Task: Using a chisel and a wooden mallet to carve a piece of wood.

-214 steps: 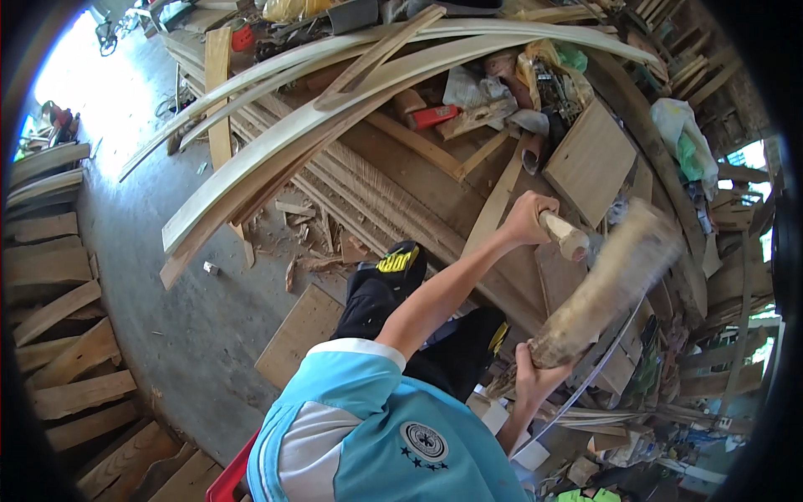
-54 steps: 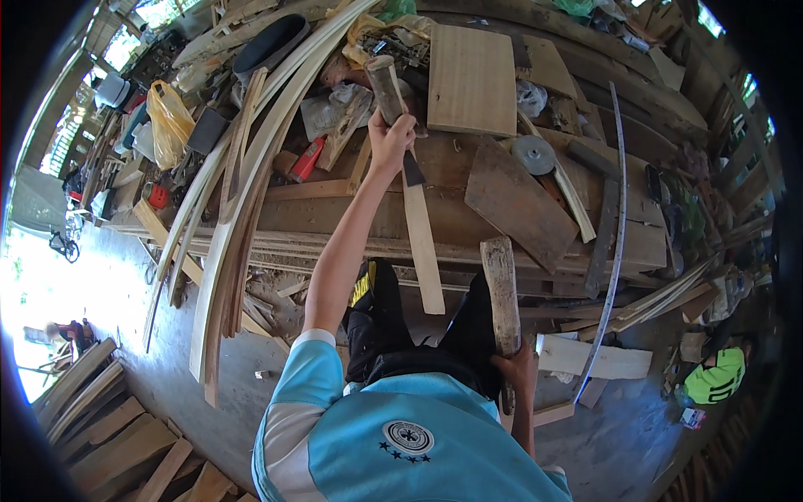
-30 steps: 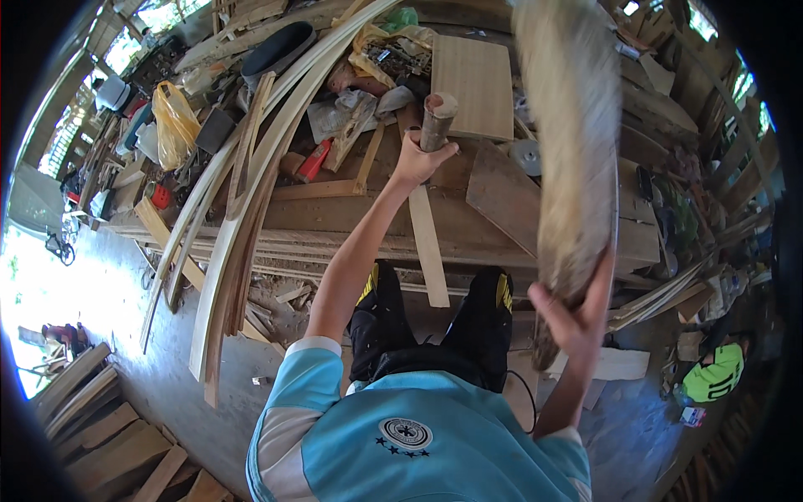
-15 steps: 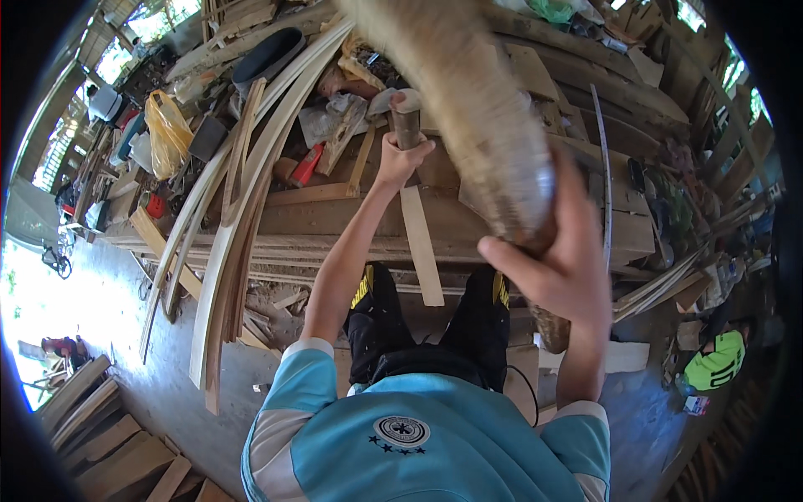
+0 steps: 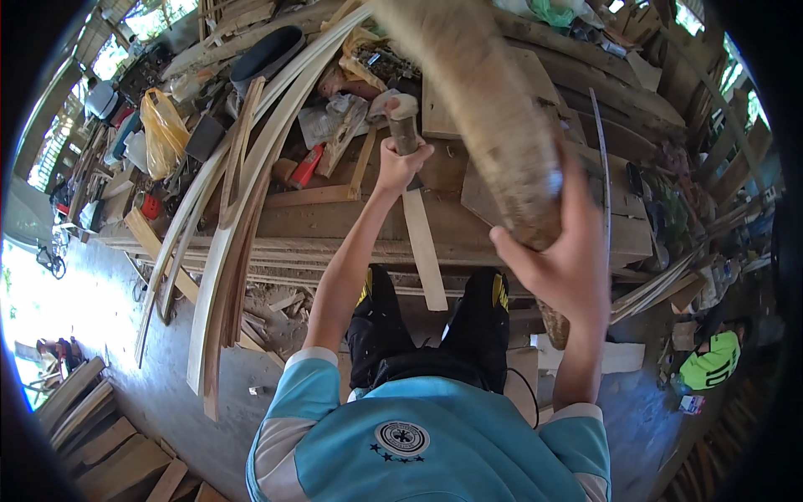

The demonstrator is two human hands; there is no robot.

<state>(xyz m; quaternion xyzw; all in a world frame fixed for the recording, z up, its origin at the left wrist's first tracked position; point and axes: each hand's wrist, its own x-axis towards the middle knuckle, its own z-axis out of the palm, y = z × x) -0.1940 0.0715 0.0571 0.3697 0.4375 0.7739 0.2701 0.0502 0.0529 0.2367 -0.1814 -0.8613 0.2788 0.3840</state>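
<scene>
My left hand point(image 5: 403, 165) is closed around a chisel's round wooden handle point(image 5: 405, 134), whose top end points up toward me. Dark metal shows just below the fist, close to the upper end of a pale, narrow wood strip point(image 5: 425, 251); the blade's tip is hidden. Raised at the right, my right hand point(image 5: 565, 255) grips a thick wooden mallet point(image 5: 493, 125) near its narrow end, the thumb lying along its side. The mallet's wide end is blurred by motion and runs out of the upper edge, apart from the chisel.
Stacked planks form the work surface point(image 5: 335, 226). Long, thin wood strips point(image 5: 226, 259) overhang its left side. A red tool point(image 5: 308, 167), a yellow plastic bag point(image 5: 165, 134) and scraps clutter the left. A thin metal strip point(image 5: 600, 159) lies at the right, and offcuts cover the floor beneath.
The mallet's wide end has shifted slightly to the right, its narrow end barely moving with my right hand. My left hand keeps its hold on the chisel, nearly in place.
</scene>
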